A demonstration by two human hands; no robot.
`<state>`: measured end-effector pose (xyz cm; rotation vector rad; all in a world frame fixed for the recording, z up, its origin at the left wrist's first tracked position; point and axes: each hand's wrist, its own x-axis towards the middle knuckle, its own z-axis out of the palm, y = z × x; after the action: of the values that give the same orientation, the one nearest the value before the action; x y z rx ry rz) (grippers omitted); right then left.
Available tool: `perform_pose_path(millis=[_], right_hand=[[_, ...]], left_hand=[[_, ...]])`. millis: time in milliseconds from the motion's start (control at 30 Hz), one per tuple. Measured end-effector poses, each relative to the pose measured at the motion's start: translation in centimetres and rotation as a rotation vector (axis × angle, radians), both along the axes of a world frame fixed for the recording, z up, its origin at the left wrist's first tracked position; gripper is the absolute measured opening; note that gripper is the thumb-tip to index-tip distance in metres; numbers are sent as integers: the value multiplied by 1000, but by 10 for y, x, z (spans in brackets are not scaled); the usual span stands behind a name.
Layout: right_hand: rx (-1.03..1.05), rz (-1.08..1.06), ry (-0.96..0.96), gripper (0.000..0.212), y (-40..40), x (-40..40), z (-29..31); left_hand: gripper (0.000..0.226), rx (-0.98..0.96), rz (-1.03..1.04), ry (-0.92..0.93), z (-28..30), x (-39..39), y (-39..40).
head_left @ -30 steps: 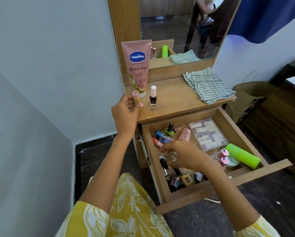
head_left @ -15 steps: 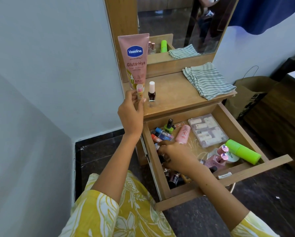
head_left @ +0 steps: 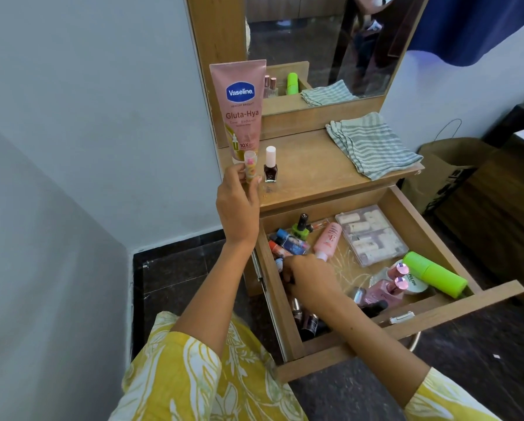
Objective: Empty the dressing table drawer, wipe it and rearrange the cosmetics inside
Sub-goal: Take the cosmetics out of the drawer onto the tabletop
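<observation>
Wooden drawer (head_left: 285, 302) open | left hand (head_left: 238, 202) pinches small tube (head_left: 250, 165) | right hand (head_left: 311, 279) curled among cosmetics, grip unclear

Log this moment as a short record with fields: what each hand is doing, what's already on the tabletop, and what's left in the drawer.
left hand: left hand holds a small tube upright at the tabletop
right hand: right hand reaches into the drawer among small bottles; grip hidden
on tabletop: Vaseline tube, nail polish bottle, striped cloth
still in drawer: pink bottle, clear case, green bottle, and more
drawer state: open, not yet emptied
</observation>
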<state>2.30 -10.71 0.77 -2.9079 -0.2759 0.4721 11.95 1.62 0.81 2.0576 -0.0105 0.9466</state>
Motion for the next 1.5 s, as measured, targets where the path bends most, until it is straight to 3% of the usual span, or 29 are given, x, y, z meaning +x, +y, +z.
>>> perform_pose_path(millis=[100,400,567,767,1100,1200,1267,1400,1500], right_hand=[[49,-78,-69,22,-5,-1,4],[637,-294,-413,12,-13,23,42],[818,-347,-639,12,6,53,70],[702,-352,-681,17,23,78,56],[839,-405,-626,26,25,84,35],[884,-426,-561,40,19,74,36],[879,-407,-581,37,9,59,37],[787,-239,-545,12,-23,26,33],[501,-43,-258,14,-45,11,25]], left_hand=[[31,-1,-4,3,-1,0,0],[29,2,-14,5,0,-1,1],[31,2,6,37,1,-1,0],[31,24,22,65,3,-3,-1],[34,10,-22,107,0,-3,3],[36,-44,-87,118,1,-8,5],[36,-94,-90,104,4,-15,5],[31,21,5,45,5,-41,2],[30,221,-25,48,-5,-60,-1]])
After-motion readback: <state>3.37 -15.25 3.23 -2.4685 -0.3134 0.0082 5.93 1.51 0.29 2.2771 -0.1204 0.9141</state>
